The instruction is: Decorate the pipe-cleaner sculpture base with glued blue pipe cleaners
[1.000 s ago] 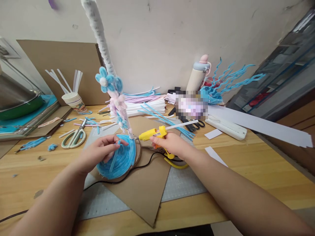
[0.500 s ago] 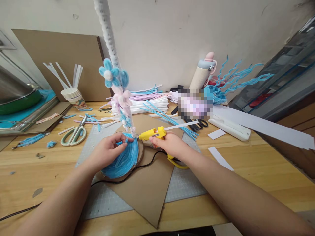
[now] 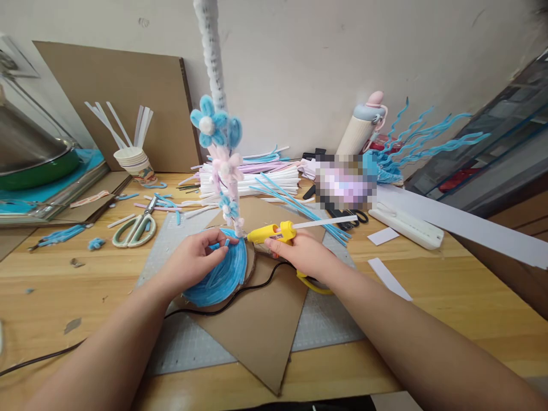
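My left hand [image 3: 194, 260] pinches a short piece of blue pipe cleaner [image 3: 224, 244] over a round blue pipe-cleaner base [image 3: 225, 274]. From that base rises a tall white fuzzy stem [image 3: 213, 57] with blue and pink pipe-cleaner flowers [image 3: 210, 124]. My right hand [image 3: 302, 254] grips a yellow hot glue gun [image 3: 274, 232], its nozzle pointing left at the foot of the stem. A white glue stick pokes out of the gun's back. The gun's black cord [image 3: 240, 294] runs left across the brown cardboard [image 3: 252, 325].
Under the cardboard lies a grey cutting mat [image 3: 180, 342] on the wooden table. Scissors [image 3: 136, 228] and blue scraps lie at left, near paper cups [image 3: 133, 160]. Behind are piled white, pink and blue pipe cleaners [image 3: 257, 180], a bottle [image 3: 362, 128] and a white power strip [image 3: 406, 225].
The view has shifted, so everything sits a little further right. My left hand has brought the blue piece closer to the stem's foot, and the glue gun nozzle has stayed close to it.
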Tool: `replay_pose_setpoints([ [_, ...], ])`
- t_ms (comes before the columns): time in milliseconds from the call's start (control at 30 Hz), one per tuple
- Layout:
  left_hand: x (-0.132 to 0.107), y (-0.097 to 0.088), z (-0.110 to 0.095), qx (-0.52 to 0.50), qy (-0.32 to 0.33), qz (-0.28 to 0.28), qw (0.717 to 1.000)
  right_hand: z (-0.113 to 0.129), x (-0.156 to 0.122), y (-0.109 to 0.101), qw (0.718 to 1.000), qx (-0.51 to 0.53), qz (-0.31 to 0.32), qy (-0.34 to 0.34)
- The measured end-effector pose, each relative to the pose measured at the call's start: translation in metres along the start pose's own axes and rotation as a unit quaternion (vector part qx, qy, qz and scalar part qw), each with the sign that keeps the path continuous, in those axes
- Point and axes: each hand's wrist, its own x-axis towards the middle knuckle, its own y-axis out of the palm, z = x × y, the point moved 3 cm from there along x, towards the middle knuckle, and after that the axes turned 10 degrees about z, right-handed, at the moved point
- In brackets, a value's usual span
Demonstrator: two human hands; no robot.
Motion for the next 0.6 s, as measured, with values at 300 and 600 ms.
replay_pose_setpoints([
  [300,-0.0003,-0.0002,-0.0003,0.006,-0.006,-0.003,1.000,0.0005,-0.0019,-0.0016,0.999,-0.045,-0.005,0.001],
  [600,-0.0002,0.0005,0.0017,-0.009,-0.005,0.002,1.000,0.0002,-0.0095,-0.0045,0.997,-0.071,0.016,-0.009],
])
